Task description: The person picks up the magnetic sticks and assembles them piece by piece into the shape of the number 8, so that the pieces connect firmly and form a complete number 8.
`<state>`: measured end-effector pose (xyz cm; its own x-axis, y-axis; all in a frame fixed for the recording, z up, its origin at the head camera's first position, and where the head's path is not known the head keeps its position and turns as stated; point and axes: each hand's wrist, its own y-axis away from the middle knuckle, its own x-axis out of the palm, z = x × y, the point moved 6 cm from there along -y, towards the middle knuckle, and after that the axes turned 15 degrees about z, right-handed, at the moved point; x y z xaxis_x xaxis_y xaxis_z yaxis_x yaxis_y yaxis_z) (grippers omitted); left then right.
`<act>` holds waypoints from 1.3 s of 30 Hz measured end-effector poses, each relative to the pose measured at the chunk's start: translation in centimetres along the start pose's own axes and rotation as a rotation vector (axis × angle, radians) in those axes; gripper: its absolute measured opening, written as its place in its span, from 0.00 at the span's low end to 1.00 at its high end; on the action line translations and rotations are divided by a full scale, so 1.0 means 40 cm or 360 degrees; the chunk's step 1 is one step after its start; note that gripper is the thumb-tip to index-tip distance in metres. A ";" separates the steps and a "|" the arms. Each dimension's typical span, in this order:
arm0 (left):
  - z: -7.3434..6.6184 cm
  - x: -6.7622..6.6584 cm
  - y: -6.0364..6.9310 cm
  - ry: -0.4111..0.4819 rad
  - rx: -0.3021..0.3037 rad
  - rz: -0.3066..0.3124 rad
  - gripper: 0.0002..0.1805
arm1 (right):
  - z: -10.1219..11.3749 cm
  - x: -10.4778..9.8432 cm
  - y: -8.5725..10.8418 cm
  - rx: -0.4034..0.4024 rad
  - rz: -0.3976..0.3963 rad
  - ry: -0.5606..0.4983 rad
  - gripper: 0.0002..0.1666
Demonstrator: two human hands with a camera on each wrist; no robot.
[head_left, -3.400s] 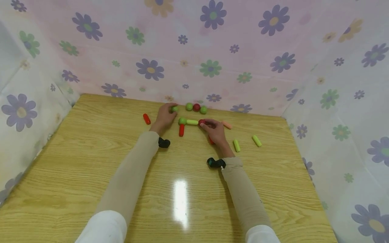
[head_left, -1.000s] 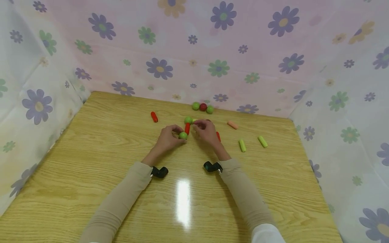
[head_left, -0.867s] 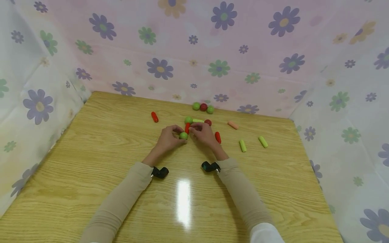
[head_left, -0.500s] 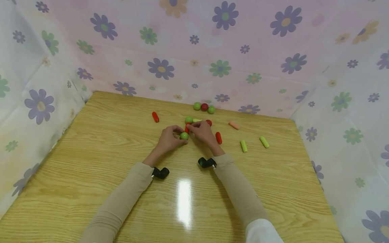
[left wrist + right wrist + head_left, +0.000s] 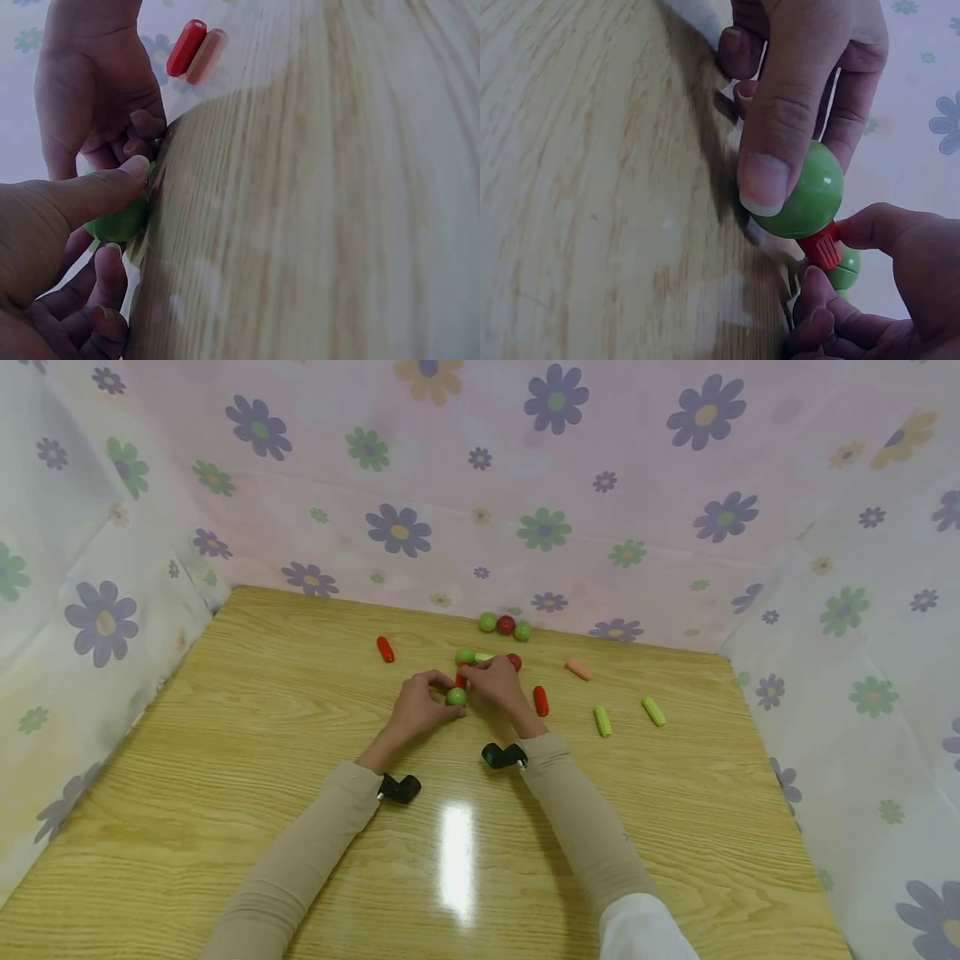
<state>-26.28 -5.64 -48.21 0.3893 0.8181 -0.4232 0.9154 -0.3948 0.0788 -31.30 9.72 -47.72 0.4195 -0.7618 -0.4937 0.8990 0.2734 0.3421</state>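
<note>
- One green ball is grasped between the thumb and fingers of a person's left hand, at the near end of a red stick.
- Just beyond the green ball, the right hand pinches that red stick between thumb and fingertip.
- Farther beyond the green ball, at the stick's other end, sits a second green ball; a lime stick runs right from it toward a dark red ball, both partly behind the right hand.
- Well to the right of the green ball lie a loose red stick and an orange stick.
- An off-line push by the left hand could tilt the red stick or work it away from the second green ball, likeliest if the right hand's pinch slips. A knuckle bump might also shove the lime stick aside.
- From the right wrist, the red stick's grooved end shows against the green ball, a detail unseen from the head; the left wrist view hides that stick but shows the left thumb over the ball. Whether the two are locked or merely touching cannot be told.
</note>
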 end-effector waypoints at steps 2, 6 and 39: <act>0.000 0.001 0.000 0.0004 -0.0004 -0.0008 0.21 | -0.001 -0.002 0.001 0.0003 -0.0001 -0.0017 0.28; -0.002 0.005 -0.003 -0.0009 -0.0004 -0.0028 0.21 | -0.004 -0.008 0.004 -0.0022 0.0003 -0.0046 0.26; -0.015 0.005 -0.001 0.0034 -0.0005 -0.0017 0.16 | -0.017 -0.075 0.095 -0.0376 0.0261 -0.0021 0.21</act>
<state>-26.15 -5.20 -47.77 0.3817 0.8310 -0.4047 0.9197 -0.3848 0.0774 -29.05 13.45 -45.46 0.5613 -0.7033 -0.4363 0.8244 0.5214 0.2201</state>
